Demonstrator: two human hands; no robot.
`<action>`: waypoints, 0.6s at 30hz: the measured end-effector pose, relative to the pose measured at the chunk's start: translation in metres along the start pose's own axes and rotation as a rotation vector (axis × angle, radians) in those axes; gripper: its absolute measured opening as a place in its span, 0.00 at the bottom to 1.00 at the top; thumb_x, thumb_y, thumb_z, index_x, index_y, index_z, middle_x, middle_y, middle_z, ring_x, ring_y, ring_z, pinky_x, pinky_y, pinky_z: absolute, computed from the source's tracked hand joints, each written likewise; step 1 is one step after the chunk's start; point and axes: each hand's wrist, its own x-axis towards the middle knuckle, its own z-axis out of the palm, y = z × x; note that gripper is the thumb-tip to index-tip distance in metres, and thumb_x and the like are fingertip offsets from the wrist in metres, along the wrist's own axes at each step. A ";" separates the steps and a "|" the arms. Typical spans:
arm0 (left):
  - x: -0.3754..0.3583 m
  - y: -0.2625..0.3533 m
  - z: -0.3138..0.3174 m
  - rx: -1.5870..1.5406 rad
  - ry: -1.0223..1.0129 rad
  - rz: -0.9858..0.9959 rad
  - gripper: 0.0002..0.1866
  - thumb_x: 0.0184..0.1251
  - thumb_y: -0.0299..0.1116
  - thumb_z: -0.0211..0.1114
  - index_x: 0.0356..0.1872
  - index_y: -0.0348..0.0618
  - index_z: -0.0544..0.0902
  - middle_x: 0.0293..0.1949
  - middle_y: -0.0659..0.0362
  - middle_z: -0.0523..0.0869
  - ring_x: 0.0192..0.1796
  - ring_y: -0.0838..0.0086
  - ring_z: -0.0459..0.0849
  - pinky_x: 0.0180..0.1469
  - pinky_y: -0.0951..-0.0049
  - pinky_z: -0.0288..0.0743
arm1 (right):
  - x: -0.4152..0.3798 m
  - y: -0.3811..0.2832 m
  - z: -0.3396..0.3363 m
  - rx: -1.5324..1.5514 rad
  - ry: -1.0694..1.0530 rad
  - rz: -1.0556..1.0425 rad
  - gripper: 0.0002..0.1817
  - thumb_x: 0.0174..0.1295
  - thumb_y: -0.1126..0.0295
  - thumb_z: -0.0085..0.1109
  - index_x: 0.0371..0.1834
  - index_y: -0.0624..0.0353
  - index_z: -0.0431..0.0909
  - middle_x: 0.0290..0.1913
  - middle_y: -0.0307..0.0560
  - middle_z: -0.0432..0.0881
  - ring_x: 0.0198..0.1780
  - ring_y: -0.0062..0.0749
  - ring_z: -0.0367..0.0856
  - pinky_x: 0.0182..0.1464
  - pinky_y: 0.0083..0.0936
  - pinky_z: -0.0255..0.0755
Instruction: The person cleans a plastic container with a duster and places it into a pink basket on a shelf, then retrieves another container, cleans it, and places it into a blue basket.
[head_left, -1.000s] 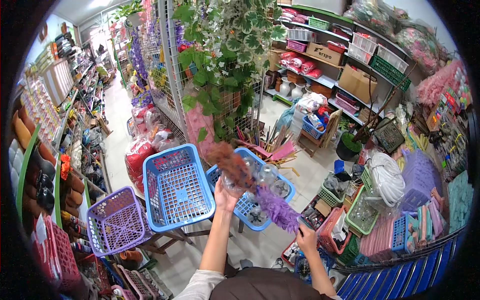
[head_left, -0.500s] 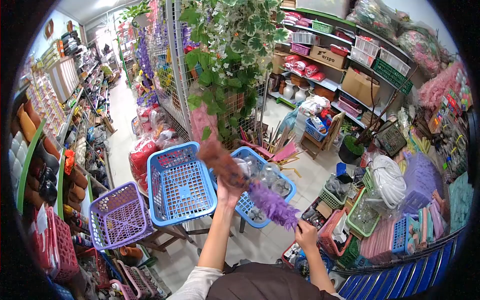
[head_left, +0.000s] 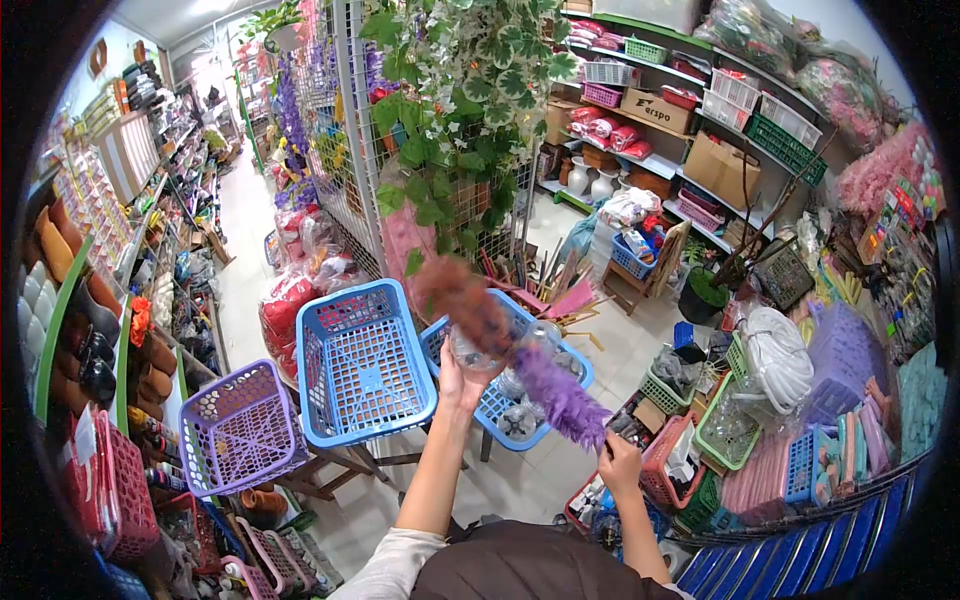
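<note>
My right hand point(head_left: 619, 463) is closed around the end of a feather duster point(head_left: 560, 395), purple near the hand and brown toward its far, motion-blurred end. My left hand point(head_left: 464, 384) holds a clear rounded container point(head_left: 472, 350), whose top is partly covered by the brown feathers. Just beyond both hands, a blue basket point(head_left: 583, 372) holds several clear containers, some hidden behind the duster. To the left of my left hand stands a larger blue basket point(head_left: 365, 425), with nothing seen inside it.
A purple basket point(head_left: 245, 425) stands at the left. Hanging leafy vines point(head_left: 440, 150) cover a wire rack point(head_left: 355, 130) ahead. Crates, including a salmon-coloured basket point(head_left: 668, 470), crowd the floor at the right. A potted plant point(head_left: 705, 290) stands farther back, near loaded shelves.
The feather duster has shifted slightly up and to the right with my right hand. More of the clear container in my left hand now shows beneath the brown feathers.
</note>
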 end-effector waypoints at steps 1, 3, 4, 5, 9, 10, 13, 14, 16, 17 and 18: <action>0.002 -0.002 -0.006 -0.041 -0.040 0.047 0.27 0.68 0.56 0.43 0.60 0.52 0.69 0.57 0.58 0.74 0.59 0.64 0.72 0.60 0.50 0.66 | 0.000 -0.002 -0.001 -0.001 0.000 0.001 0.11 0.49 0.78 0.53 0.37 0.63 0.78 0.28 0.59 0.78 0.28 0.54 0.78 0.28 0.38 0.69; -0.007 0.001 0.004 -0.131 -0.095 0.042 0.30 0.65 0.57 0.49 0.63 0.51 0.65 0.61 0.56 0.70 0.61 0.61 0.70 0.60 0.52 0.66 | -0.001 -0.009 -0.002 0.027 0.071 -0.078 0.10 0.49 0.77 0.53 0.36 0.64 0.78 0.27 0.59 0.78 0.28 0.54 0.77 0.28 0.39 0.68; -0.010 0.002 0.009 -0.131 -0.094 0.042 0.30 0.65 0.57 0.49 0.63 0.51 0.65 0.61 0.56 0.70 0.61 0.61 0.70 0.60 0.52 0.66 | -0.002 -0.010 -0.002 0.028 0.070 -0.078 0.10 0.49 0.77 0.53 0.36 0.64 0.78 0.27 0.59 0.78 0.28 0.54 0.77 0.28 0.39 0.68; -0.011 0.002 0.013 -0.043 -0.064 0.036 0.31 0.64 0.57 0.51 0.64 0.51 0.64 0.61 0.57 0.70 0.61 0.62 0.70 0.61 0.52 0.66 | -0.003 -0.010 -0.002 0.025 0.050 -0.011 0.10 0.49 0.77 0.53 0.35 0.64 0.78 0.28 0.59 0.78 0.29 0.54 0.78 0.29 0.38 0.69; -0.013 0.003 0.012 0.102 -0.008 0.052 0.32 0.63 0.53 0.52 0.65 0.49 0.61 0.61 0.57 0.70 0.62 0.63 0.69 0.61 0.52 0.65 | -0.006 -0.021 0.003 0.038 0.106 0.028 0.10 0.48 0.77 0.53 0.36 0.65 0.77 0.28 0.60 0.79 0.30 0.54 0.78 0.32 0.38 0.71; -0.014 0.003 0.012 0.135 0.004 0.073 0.32 0.63 0.51 0.53 0.65 0.48 0.61 0.61 0.56 0.70 0.62 0.63 0.69 0.62 0.52 0.65 | -0.006 -0.020 0.002 0.039 0.106 0.027 0.10 0.48 0.77 0.53 0.36 0.65 0.77 0.28 0.60 0.79 0.30 0.54 0.78 0.32 0.38 0.71; -0.014 0.006 0.007 0.124 -0.068 0.120 0.31 0.61 0.48 0.54 0.64 0.47 0.62 0.60 0.55 0.70 0.61 0.61 0.70 0.62 0.52 0.64 | -0.009 -0.014 0.006 0.086 0.039 -0.063 0.11 0.50 0.76 0.53 0.37 0.65 0.78 0.29 0.62 0.78 0.30 0.55 0.78 0.33 0.39 0.70; -0.015 0.007 0.004 0.089 -0.090 0.116 0.31 0.61 0.47 0.54 0.64 0.47 0.62 0.60 0.55 0.70 0.60 0.61 0.70 0.62 0.52 0.64 | -0.008 -0.013 0.007 0.088 0.037 -0.065 0.11 0.50 0.76 0.53 0.37 0.65 0.78 0.29 0.62 0.78 0.30 0.55 0.78 0.33 0.39 0.70; -0.024 0.011 0.021 0.130 -0.009 0.079 0.30 0.61 0.47 0.54 0.63 0.48 0.64 0.58 0.56 0.71 0.59 0.60 0.71 0.62 0.51 0.65 | -0.006 -0.012 0.010 0.078 0.019 0.066 0.11 0.48 0.77 0.55 0.37 0.63 0.78 0.31 0.58 0.80 0.31 0.52 0.80 0.32 0.38 0.73; -0.024 0.010 0.021 0.126 0.038 0.092 0.29 0.60 0.46 0.54 0.63 0.48 0.64 0.58 0.56 0.72 0.59 0.60 0.71 0.62 0.51 0.65 | -0.006 -0.011 0.012 0.086 0.039 0.027 0.11 0.49 0.77 0.55 0.38 0.63 0.78 0.30 0.59 0.80 0.30 0.52 0.80 0.31 0.38 0.72; -0.024 0.010 0.022 0.123 0.083 0.105 0.29 0.60 0.46 0.55 0.62 0.49 0.65 0.57 0.56 0.72 0.59 0.60 0.71 0.61 0.51 0.65 | -0.006 -0.012 0.010 0.087 0.039 0.027 0.11 0.49 0.77 0.55 0.38 0.63 0.78 0.30 0.59 0.80 0.30 0.52 0.80 0.31 0.38 0.72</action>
